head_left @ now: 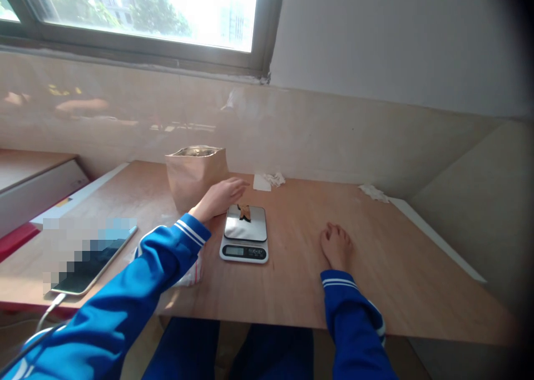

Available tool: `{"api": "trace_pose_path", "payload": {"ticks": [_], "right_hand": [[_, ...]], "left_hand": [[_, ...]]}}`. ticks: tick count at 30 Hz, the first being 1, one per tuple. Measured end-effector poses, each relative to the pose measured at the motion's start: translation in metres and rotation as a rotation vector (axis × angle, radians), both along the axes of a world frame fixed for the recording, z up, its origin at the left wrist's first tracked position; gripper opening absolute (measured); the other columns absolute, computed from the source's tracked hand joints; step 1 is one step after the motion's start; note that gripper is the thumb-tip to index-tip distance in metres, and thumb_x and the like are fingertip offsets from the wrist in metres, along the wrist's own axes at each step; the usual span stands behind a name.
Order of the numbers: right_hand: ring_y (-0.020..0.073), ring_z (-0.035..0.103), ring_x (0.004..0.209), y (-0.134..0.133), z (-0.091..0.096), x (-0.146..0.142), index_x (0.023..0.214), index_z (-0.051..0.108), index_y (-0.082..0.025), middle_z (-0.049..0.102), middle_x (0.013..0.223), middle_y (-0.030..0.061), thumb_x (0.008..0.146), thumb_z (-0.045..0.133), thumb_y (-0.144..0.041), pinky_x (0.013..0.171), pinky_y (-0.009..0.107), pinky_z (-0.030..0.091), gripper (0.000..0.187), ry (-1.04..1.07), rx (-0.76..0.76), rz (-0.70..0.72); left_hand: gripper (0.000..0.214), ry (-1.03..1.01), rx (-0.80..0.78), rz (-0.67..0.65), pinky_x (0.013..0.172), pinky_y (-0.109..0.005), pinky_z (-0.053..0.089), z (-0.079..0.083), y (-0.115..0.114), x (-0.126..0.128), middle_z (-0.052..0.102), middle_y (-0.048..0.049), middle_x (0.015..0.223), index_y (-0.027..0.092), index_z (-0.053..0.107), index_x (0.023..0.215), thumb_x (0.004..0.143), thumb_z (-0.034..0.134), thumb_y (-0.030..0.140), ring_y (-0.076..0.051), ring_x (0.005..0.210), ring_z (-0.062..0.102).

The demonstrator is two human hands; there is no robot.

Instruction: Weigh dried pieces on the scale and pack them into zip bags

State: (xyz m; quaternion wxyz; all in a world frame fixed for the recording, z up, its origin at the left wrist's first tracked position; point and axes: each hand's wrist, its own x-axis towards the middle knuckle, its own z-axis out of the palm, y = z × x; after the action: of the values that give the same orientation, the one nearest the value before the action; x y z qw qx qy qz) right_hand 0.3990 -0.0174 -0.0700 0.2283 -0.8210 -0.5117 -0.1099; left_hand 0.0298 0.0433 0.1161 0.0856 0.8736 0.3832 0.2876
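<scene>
My left hand (223,195) reaches over the table just behind and left of a white digital kitchen scale (244,251). Its fingers are stretched forward and nothing shows in them. On the scale's shiny plate lies a small, irregular brown piece with dark edges (244,213); its kind is unclear. A brown paper pouch (194,177) with a silvery inside stands upright, its top open, behind my left wrist. My right hand (337,246) rests on the wooden tabletop to the right of the scale, fingers curled in loosely, with nothing visible in them.
A smartphone (94,263) with a white cable lies at the left. Under my left forearm sits a striped packet (192,273), partly hidden. White paper scraps (262,182) and a crumpled tissue (373,192) lie along the back. A tiled wall (334,141) bounds the table (292,291).
</scene>
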Motion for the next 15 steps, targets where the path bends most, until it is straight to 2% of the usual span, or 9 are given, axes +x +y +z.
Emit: {"api": "trace_pose_path", "payload": {"ticks": [3,6,7,9,11,15], "right_hand": [[0.0264,0.052,0.113,0.0,-0.001,0.001,0.123,0.059,-0.013,0.06,0.121,0.0153,0.091,0.041,-0.025,0.094,0.037,0.038,0.039,-0.017,0.006,0.007],[0.026,0.052,0.113,-0.001,-0.002,0.002,0.123,0.058,-0.013,0.06,0.121,0.015,0.091,0.042,-0.024,0.094,0.037,0.038,0.038,-0.027,0.003,0.011],[0.0261,0.052,0.113,-0.001,-0.002,0.002,0.123,0.058,-0.014,0.06,0.121,0.0149,0.091,0.042,-0.024,0.094,0.037,0.038,0.038,-0.029,-0.001,0.009],[0.0263,0.053,0.113,0.0,-0.002,0.002,0.124,0.058,-0.015,0.06,0.122,0.0143,0.091,0.042,-0.024,0.094,0.037,0.038,0.038,-0.026,-0.009,-0.001],[0.0264,0.053,0.113,0.0,-0.001,0.001,0.124,0.058,-0.015,0.06,0.123,0.014,0.092,0.042,-0.025,0.094,0.037,0.038,0.038,-0.02,-0.014,-0.008],[0.0263,0.052,0.115,0.0,0.0,0.001,0.125,0.058,-0.015,0.059,0.123,0.0142,0.092,0.042,-0.025,0.095,0.037,0.038,0.038,-0.018,-0.02,-0.003]], "left_hand": [[0.032,-0.158,0.293,0.182,0.095,-0.034,0.045,0.045,-0.008,-0.008,0.064,-0.0071,0.115,0.022,0.062,0.116,0.095,0.037,0.025,-0.02,0.108,0.059],[0.031,-0.199,0.388,0.393,0.1,-0.04,0.042,0.077,0.007,-0.024,0.063,-0.0103,0.113,0.018,0.062,0.114,0.092,0.04,0.02,-0.023,0.108,0.056],[0.03,-0.144,0.348,0.43,0.1,-0.041,0.041,0.082,0.015,-0.03,0.064,-0.0104,0.11,0.017,0.064,0.11,0.09,0.042,0.021,-0.024,0.109,0.057],[0.028,-0.016,0.165,0.467,0.097,-0.039,0.044,0.085,0.032,-0.043,0.067,-0.0107,0.106,0.015,0.068,0.1,0.087,0.045,0.021,-0.025,0.105,0.059],[0.032,0.023,0.013,0.444,0.093,-0.034,0.046,0.084,0.045,-0.052,0.069,-0.0093,0.109,0.016,0.068,0.103,0.087,0.042,0.022,-0.022,0.102,0.061],[0.033,0.11,-0.1,0.427,0.084,-0.027,0.048,0.086,0.048,-0.061,0.072,-0.0052,0.107,0.02,0.072,0.102,0.085,0.046,0.029,-0.02,0.095,0.064]]}}
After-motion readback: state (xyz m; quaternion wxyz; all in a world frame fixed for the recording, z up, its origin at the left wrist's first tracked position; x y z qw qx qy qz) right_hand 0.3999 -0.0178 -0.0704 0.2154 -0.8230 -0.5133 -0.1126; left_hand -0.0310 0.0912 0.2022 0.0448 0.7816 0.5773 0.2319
